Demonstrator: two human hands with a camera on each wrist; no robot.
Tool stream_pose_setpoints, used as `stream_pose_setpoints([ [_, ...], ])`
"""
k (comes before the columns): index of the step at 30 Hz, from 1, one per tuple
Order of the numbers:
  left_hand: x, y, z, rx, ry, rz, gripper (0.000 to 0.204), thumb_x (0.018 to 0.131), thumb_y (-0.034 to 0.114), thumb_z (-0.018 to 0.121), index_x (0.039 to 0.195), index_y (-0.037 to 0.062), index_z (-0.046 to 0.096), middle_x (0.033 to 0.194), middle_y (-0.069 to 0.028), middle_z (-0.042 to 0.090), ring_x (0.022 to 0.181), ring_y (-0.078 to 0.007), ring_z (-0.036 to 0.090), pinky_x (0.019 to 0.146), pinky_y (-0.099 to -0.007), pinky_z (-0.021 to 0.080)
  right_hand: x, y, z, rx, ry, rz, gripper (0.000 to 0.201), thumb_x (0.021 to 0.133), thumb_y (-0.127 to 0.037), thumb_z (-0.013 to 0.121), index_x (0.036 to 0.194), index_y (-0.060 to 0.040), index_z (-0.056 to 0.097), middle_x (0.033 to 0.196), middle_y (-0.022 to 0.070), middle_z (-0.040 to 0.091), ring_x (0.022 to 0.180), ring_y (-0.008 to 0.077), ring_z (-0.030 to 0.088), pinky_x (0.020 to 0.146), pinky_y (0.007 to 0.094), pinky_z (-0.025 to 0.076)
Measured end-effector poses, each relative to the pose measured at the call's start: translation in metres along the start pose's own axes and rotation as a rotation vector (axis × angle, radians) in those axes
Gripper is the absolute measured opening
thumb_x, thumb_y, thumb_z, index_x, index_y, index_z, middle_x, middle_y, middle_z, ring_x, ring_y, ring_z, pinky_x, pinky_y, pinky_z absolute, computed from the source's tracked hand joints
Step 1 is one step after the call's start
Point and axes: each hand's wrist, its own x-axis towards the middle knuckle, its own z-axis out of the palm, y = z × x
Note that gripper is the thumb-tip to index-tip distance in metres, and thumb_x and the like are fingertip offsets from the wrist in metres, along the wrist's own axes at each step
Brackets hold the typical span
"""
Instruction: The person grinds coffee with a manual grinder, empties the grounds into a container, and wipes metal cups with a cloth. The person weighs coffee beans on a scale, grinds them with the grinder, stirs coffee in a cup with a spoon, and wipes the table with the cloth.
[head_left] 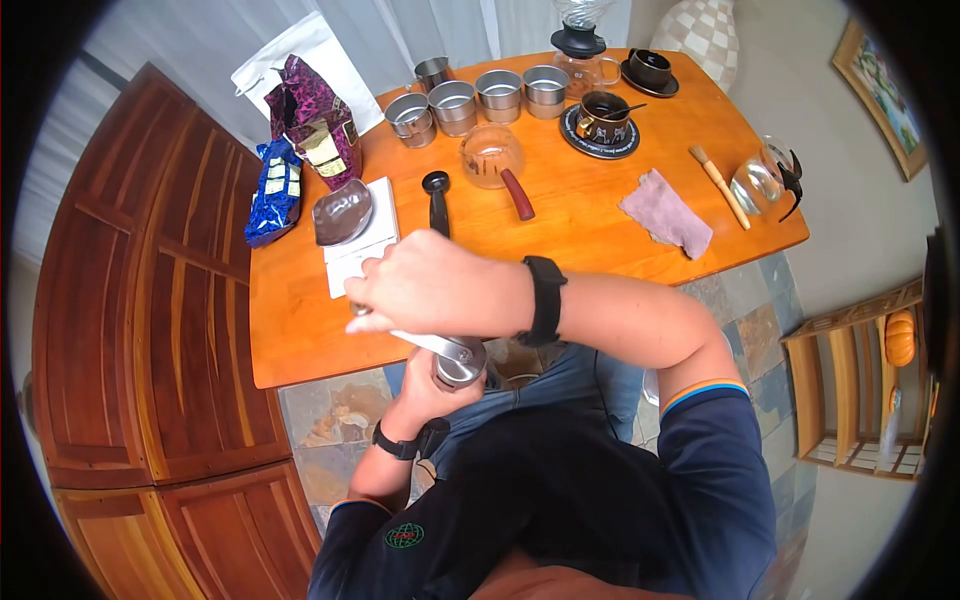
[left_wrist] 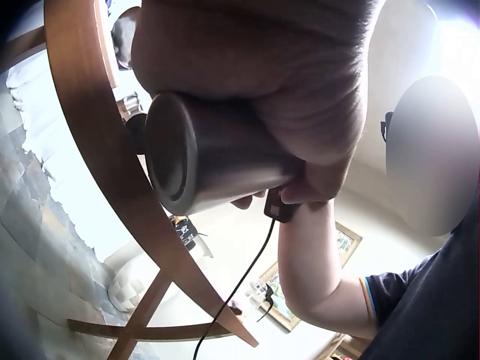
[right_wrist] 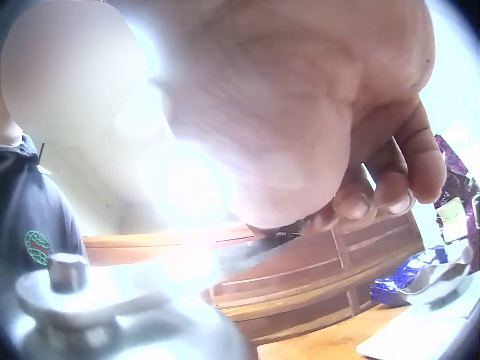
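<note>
A metal hand coffee grinder (head_left: 463, 364) stands in front of my body, off the table's near edge. Wrapped around its cylinder is my left hand (head_left: 428, 394). In the left wrist view the grinder's smooth metal body (left_wrist: 225, 157) lies across the palm, its round base facing the camera. My right hand (head_left: 435, 285) holds the knob at the end of the crank arm (head_left: 418, 341), reaching over from the right. The right wrist view shows curled fingers (right_wrist: 390, 191) above the bright, glare-washed grinder lid (right_wrist: 97, 304).
Across the wooden table (head_left: 570, 225) are a white scale (head_left: 363, 250) with a dark dish (head_left: 342, 214), a black scoop (head_left: 437, 200), a red-handled glass pot (head_left: 490, 160), several metal cups (head_left: 499, 95), a cup on a saucer (head_left: 606, 122), a cloth (head_left: 668, 213), a brush (head_left: 720, 187) and coffee bags (head_left: 318, 130).
</note>
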Motion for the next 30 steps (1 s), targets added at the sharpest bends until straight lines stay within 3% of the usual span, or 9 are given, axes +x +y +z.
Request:
stream_pose_setpoints([
  [3, -0.008, -0.017, -0.006, 0.006, -0.044, 0.012, 0.045, 0.068, 0.009, 0.084, 0.107, 0.0002, 0.063, 0.094, -0.0077, 0.07, 0.086, -0.0155, 0.068, 0.08, -0.0313, 0.055, -0.002, 0.015, -0.002, 0.001, -0.052, 0.083, 0.042, 0.094, -0.045, 0.061, 0.086, -0.0042, 0.064, 0.077, 0.0149, 0.068, 0.073, 0.0313, 0.07, 0.06, 0.0412, 0.053],
  [5, -0.011, -0.012, -0.004, -0.143, 0.062, -0.071, 0.046, 0.066, 0.009, 0.084, 0.106, 0.0007, 0.062, 0.092, -0.007, 0.069, 0.083, -0.0141, 0.067, 0.078, -0.031, 0.055, -0.006, 0.024, -0.004, 0.046, -0.071, 0.161, 0.042, 0.095, -0.046, 0.06, 0.087, -0.0049, 0.063, 0.078, 0.0146, 0.068, 0.072, 0.0329, 0.069, 0.06, 0.0432, 0.052],
  [6, -0.009, -0.01, -0.007, -0.091, 0.012, 0.017, 0.046, 0.068, -0.004, 0.074, 0.108, 0.0006, 0.053, 0.087, -0.0098, 0.065, 0.076, -0.0147, 0.063, 0.069, -0.0291, 0.053, -0.008, 0.026, -0.006, 0.036, -0.103, 0.197, 0.041, 0.096, -0.046, 0.059, 0.09, -0.006, 0.063, 0.077, 0.0139, 0.068, 0.073, 0.034, 0.069, 0.06, 0.0447, 0.051],
  [16, -0.009, -0.003, -0.019, -0.12, -0.006, 0.123, 0.046, 0.07, -0.002, 0.076, 0.11, 0.0005, 0.053, 0.085, -0.0106, 0.065, 0.074, -0.0152, 0.063, 0.067, -0.0288, 0.053, -0.033, 0.025, -0.026, 0.0, -0.081, 0.306, 0.039, 0.098, -0.043, 0.057, 0.087, -0.0053, 0.061, 0.076, 0.0154, 0.068, 0.071, 0.0346, 0.069, 0.059, 0.0469, 0.05],
  [18, -0.011, -0.005, -0.027, -0.334, 0.136, 0.001, 0.043, 0.071, -0.002, 0.076, 0.108, -0.001, 0.054, 0.085, -0.0108, 0.065, 0.074, -0.0147, 0.062, 0.069, -0.0301, 0.053, -0.042, 0.027, -0.034, 0.033, -0.057, 0.347, 0.037, 0.097, -0.042, 0.059, 0.088, -0.0057, 0.059, 0.075, 0.0146, 0.067, 0.071, 0.035, 0.068, 0.058, 0.0465, 0.049],
  [19, -0.012, -0.006, -0.027, -0.337, 0.207, -0.001, 0.048, 0.072, -0.002, 0.075, 0.113, -0.0018, 0.051, 0.085, -0.0107, 0.066, 0.074, -0.0142, 0.063, 0.07, -0.0296, 0.053, -0.048, 0.025, -0.036, 0.034, -0.058, 0.346, 0.037, 0.097, -0.042, 0.059, 0.088, -0.0057, 0.059, 0.075, 0.0146, 0.067, 0.071, 0.035, 0.068, 0.058, 0.0465, 0.049],
  [21, -0.012, -0.005, -0.031, -0.26, 0.217, 0.039, 0.048, 0.072, -0.003, 0.075, 0.113, -0.0023, 0.051, 0.085, -0.0096, 0.066, 0.075, -0.0136, 0.063, 0.071, -0.0296, 0.054, -0.059, 0.016, -0.039, 0.01, -0.088, 0.401, 0.037, 0.097, -0.041, 0.06, 0.086, -0.0067, 0.056, 0.076, 0.0113, 0.065, 0.073, 0.0342, 0.066, 0.058, 0.0452, 0.048],
  [30, -0.01, -0.008, -0.032, -0.114, 0.28, -0.015, 0.045, 0.075, 0.0, 0.076, 0.115, -0.0018, 0.054, 0.087, -0.0082, 0.066, 0.078, -0.013, 0.063, 0.071, -0.028, 0.052, -0.098, -0.017, -0.034, -0.052, -0.033, 0.474, 0.035, 0.095, -0.04, 0.063, 0.086, -0.0068, 0.055, 0.071, 0.0138, 0.063, 0.067, 0.035, 0.065, 0.055, 0.0451, 0.049],
])
